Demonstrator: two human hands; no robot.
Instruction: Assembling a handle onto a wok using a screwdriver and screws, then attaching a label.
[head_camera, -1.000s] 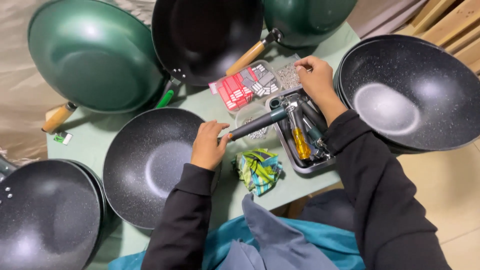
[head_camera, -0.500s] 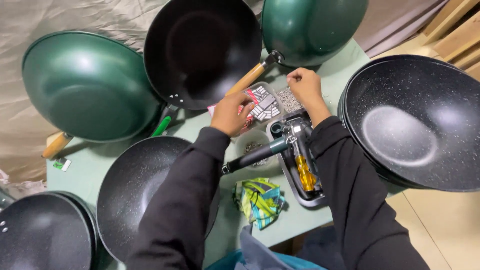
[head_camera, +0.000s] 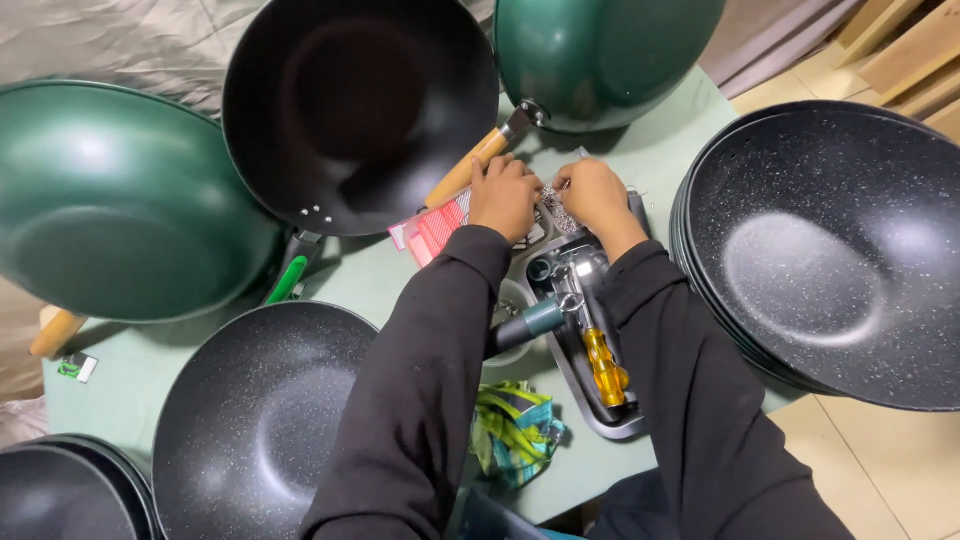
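Note:
My left hand (head_camera: 505, 195) and my right hand (head_camera: 595, 192) meet at the far end of a grey tray (head_camera: 590, 425). Both pinch a small clear bag (head_camera: 555, 208) of shiny metal bits, held between them. Just left of my left hand lies a red and white card pack (head_camera: 435, 225). In the tray lie a yellow-handled screwdriver (head_camera: 606, 366) and a dark teal pan handle (head_camera: 528, 324), partly hidden under my sleeves.
Pans ring the green table (head_camera: 650, 150): a black wok (head_camera: 355, 100) with a wooden handle (head_camera: 460, 175), green woks at left (head_camera: 110, 200) and top (head_camera: 600, 50), and speckled pans at right (head_camera: 830, 260) and lower left (head_camera: 265, 420). A crumpled green-yellow wrapper (head_camera: 515, 432) lies near the front edge.
My left hand left the teal handle and moved up past the red card pack. It now meets my right hand at the small bag. The view has tilted closer.

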